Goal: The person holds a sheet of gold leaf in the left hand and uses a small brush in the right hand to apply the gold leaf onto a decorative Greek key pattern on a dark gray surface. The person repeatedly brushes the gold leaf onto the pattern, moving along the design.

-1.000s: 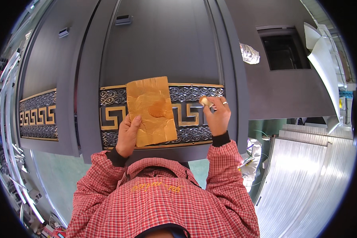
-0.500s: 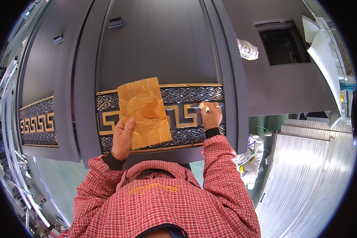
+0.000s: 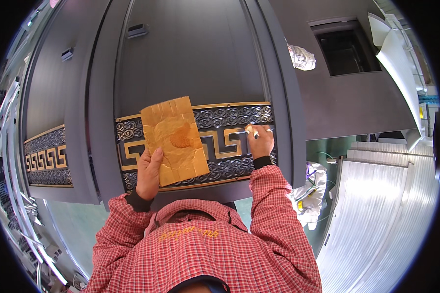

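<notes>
My left hand (image 3: 149, 172) grips a creased piece of cardboard (image 3: 173, 166), thumb on its front face. A wet orange-brown smear of paint (image 3: 182, 136) lies on the cardboard's middle. The cardboard stands in front of a decorated panel band and hides part of it. My right hand (image 3: 262, 144) is closed in a pinch on what looks like a thin paintbrush (image 3: 240, 131), mostly hidden by the fingers. Something pale covers a fingertip there. This hand is at the right end of the gold key pattern (image 3: 228, 150), between two strips of dark scrollwork (image 3: 220, 117).
The band sits low on a dark grey door panel (image 3: 190, 53) with a small handle (image 3: 137, 31). A similar band (image 3: 46, 158) is on the panel at left. At right are a dark panel with a square opening (image 3: 347, 49), plastic-wrapped items (image 3: 310, 198) and ribbed translucent sheets (image 3: 371, 195).
The whole view has shifted slightly. The cardboard in my left hand has moved a little left; my right hand stays at nearly the same part of the pattern.
</notes>
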A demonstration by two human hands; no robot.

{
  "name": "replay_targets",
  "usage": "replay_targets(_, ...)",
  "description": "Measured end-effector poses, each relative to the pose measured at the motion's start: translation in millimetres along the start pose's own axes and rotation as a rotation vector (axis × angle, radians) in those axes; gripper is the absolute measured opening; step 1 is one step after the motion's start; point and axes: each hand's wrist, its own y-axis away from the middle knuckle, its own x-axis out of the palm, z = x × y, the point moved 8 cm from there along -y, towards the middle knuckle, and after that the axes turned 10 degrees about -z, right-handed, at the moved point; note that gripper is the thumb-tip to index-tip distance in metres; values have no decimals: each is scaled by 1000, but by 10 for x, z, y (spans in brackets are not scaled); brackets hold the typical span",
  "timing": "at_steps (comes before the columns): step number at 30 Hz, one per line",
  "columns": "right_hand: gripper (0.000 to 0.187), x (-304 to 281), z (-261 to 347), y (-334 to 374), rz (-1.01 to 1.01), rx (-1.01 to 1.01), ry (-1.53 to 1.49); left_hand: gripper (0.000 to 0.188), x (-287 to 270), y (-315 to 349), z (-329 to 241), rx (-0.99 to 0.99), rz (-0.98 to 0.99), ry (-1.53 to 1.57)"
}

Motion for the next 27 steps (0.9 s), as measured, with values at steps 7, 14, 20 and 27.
replay_targets(7,17,222,343,119,129,-89,-62,30,41,-13,1,3,25,-20)
replay_targets(14,16,-50,-28,-36,-35,-22,73,30,28,-2,-18,7,-5,7)
replay_targets(20,15,133,202,91,61,-27,-79,30,11,-24,39,5,23,-16)
replay_targets(27,14,-45,-131,-48,-49,-7,43,30,30,1,9,2,14,-10)
